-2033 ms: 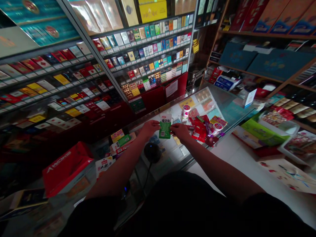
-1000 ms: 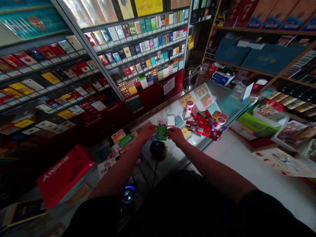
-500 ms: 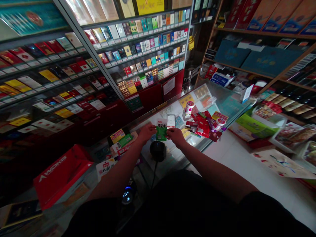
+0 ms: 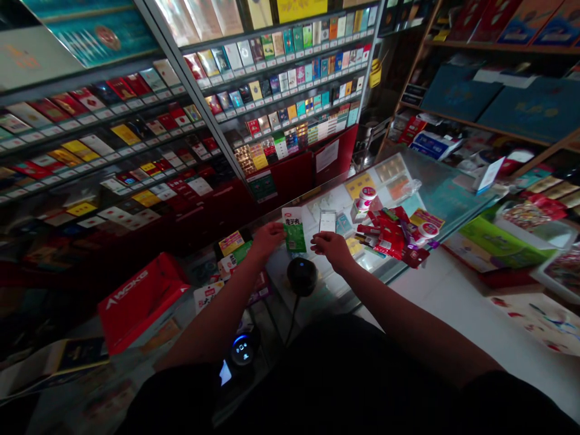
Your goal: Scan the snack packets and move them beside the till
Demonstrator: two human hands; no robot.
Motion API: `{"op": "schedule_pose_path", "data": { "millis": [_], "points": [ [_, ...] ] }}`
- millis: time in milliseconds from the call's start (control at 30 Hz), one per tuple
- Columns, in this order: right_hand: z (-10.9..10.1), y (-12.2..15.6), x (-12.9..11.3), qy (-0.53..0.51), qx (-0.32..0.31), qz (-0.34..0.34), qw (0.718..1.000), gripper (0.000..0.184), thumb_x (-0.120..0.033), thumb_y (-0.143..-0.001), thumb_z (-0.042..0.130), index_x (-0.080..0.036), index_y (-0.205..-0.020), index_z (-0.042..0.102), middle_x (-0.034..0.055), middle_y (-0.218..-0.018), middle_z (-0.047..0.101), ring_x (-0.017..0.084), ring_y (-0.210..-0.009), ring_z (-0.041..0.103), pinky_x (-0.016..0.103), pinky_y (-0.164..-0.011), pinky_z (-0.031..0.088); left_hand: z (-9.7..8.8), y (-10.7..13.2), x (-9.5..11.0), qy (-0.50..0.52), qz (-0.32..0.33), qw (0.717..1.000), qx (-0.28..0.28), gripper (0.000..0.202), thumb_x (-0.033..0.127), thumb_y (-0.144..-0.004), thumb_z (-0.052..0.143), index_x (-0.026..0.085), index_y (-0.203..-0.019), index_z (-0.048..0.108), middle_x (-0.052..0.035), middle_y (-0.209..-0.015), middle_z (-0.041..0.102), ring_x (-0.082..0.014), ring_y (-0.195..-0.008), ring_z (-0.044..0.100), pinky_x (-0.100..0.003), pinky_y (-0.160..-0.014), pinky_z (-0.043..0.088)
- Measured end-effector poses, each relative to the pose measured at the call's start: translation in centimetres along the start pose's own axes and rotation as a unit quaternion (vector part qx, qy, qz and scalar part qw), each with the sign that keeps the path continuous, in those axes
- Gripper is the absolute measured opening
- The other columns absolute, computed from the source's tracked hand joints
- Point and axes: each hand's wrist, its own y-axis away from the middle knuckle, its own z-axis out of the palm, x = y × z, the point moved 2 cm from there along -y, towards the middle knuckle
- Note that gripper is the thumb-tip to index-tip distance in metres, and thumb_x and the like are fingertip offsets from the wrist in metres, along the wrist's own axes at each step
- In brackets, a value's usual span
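Observation:
My left hand (image 4: 270, 237) is closed on the left edge of a green and white snack packet (image 4: 295, 234). The packet faces me upright, above the glass counter. To its right, my right hand (image 4: 330, 246) is apart from it, with loosely curled fingers and nothing visible in them. Just behind my right hand is a phone-like item with a white screen (image 4: 327, 222). Below the packet stands a round black scanner (image 4: 301, 276) on a cable.
Red snack packets (image 4: 392, 232) and a pink-and-white tub (image 4: 367, 197) are on the counter (image 4: 446, 181) to the right. Boxes and packets lie left, near a red box (image 4: 140, 302). Cigarette shelves (image 4: 290, 84) rise behind. A lit round device (image 4: 241, 349) sits below my left arm.
My right hand has come off the packet and moved slightly right. The packet now shows more of its white top in my left hand. The view has shifted left.

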Motion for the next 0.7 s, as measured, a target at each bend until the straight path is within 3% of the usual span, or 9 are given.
{"op": "schedule_pose_path", "data": {
  "millis": [200,333,500,700],
  "points": [
    [-1.4,0.4,0.4,-0.004,0.030,0.027,0.999,0.011,-0.020,-0.079,0.073,-0.015,-0.089,0.073,0.0076,-0.081,0.079,0.017,-0.067,0.075,0.024,-0.059,0.055,-6.7,-0.1,-0.7,0.019,0.003,0.991,0.132,0.046,0.032,-0.052,0.091,0.016,-0.090,0.071,-0.0048,-0.083,0.074,-0.0162,-0.070,0.065,-0.029,-0.068,0.049],
    [-2.5,0.6,1.4,-0.006,0.055,0.046,0.997,0.015,-0.021,-0.077,0.074,-0.014,-0.090,0.074,0.0070,-0.076,0.077,0.018,-0.065,0.074,0.026,-0.060,0.056,-10.5,0.2,-2.7,0.099,-0.066,0.967,0.226,0.038,0.016,-0.054,0.086,0.016,-0.088,0.070,-0.0017,-0.078,0.071,-0.0126,-0.064,0.063,-0.023,-0.061,0.048],
    [-3.4,0.9,2.4,-0.026,0.060,0.066,0.996,0.013,-0.020,-0.076,0.074,-0.014,-0.087,0.073,0.0094,-0.083,0.079,0.017,-0.066,0.074,0.025,-0.059,0.056,-12.8,0.4,-5.2,0.188,-0.170,0.920,0.298,0.027,0.003,-0.062,0.075,0.016,-0.080,0.061,0.0025,-0.066,0.061,-0.0095,-0.053,0.056,-0.018,-0.051,0.042],
    [-4.9,1.3,3.9,-0.041,0.073,0.084,0.993,0.016,-0.022,-0.075,0.076,-0.014,-0.088,0.073,0.0092,-0.082,0.078,0.016,-0.066,0.073,0.024,-0.058,0.056,-13.8,0.7,-6.5,0.213,-0.220,0.889,0.342,0.022,0.001,-0.070,0.069,0.017,-0.078,0.057,0.0020,-0.059,0.053,-0.0105,-0.048,0.051,-0.020,-0.046,0.041]
  ]
}}
